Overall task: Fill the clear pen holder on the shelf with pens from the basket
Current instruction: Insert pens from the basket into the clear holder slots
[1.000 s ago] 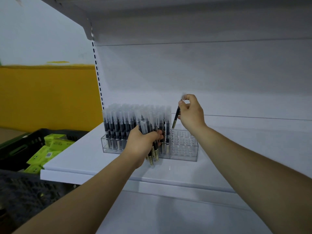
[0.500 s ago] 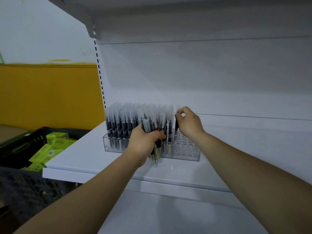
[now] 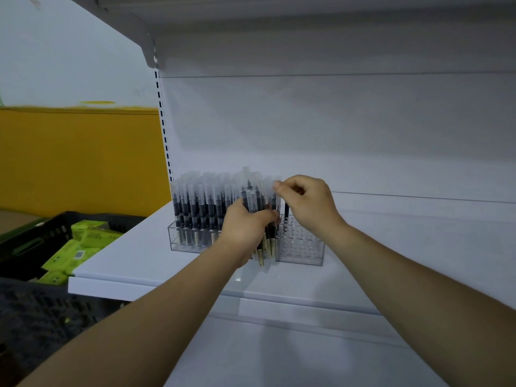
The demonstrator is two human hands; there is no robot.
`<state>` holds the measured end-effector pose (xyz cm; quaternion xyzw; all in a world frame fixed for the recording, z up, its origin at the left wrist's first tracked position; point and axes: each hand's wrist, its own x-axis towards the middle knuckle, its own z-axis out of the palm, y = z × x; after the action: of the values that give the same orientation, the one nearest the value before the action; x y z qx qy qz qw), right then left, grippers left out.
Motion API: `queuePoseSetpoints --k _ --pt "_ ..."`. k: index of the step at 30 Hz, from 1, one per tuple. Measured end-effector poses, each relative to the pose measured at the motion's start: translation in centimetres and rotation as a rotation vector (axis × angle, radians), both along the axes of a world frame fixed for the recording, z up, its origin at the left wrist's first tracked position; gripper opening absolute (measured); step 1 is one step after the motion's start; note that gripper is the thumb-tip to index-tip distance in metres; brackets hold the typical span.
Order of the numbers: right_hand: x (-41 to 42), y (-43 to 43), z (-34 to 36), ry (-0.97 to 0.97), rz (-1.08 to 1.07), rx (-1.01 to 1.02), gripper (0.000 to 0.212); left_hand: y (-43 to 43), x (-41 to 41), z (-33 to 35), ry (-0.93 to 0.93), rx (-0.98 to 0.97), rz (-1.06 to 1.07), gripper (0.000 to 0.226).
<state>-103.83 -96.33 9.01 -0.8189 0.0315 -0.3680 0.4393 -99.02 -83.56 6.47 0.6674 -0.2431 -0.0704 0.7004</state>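
Pen holder (image 3: 301, 248) on shelf (image 3: 139, 255), 3 o'clock end unfilled

Basket (image 3: 55, 233) noted at holder's 9 o'clock. Bundle of pens (image 3: 251, 196) is gripped by left hand (image 3: 245, 227) at holder's front. One pen (image 3: 273, 188) is pinched at its cap by right hand (image 3: 307, 205).

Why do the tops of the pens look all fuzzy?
Head view: the pens have clear caps, pale against the white back panel and slightly blurred, so they melt together; the light is dim and even, with no glare.
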Motion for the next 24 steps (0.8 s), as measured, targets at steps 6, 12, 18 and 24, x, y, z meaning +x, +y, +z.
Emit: queuePoseSetpoints --k 6,12,18,24 --pt "-0.6 0.3 0.0 0.007 -0.069 -0.086 0.022 -0.5 -0.1 -0.3 0.024 -0.025 -0.022 0.016" --pt "0.3 -1.7 1.3 -0.140 -0.219 0.107 0.019 0.3 0.8 -1.0 0.088 -0.040 0.013 0.038" --pt "1.5 -2.3 1.2 -0.105 -0.245 0.065 0.016 1.0 1.3 -1.5 0.097 -0.009 0.024 0.009" --pt "2.5 -2.0 1.0 -0.084 -0.226 0.031 0.016 1.1 1.3 -1.5 0.069 0.030 0.004 0.016"
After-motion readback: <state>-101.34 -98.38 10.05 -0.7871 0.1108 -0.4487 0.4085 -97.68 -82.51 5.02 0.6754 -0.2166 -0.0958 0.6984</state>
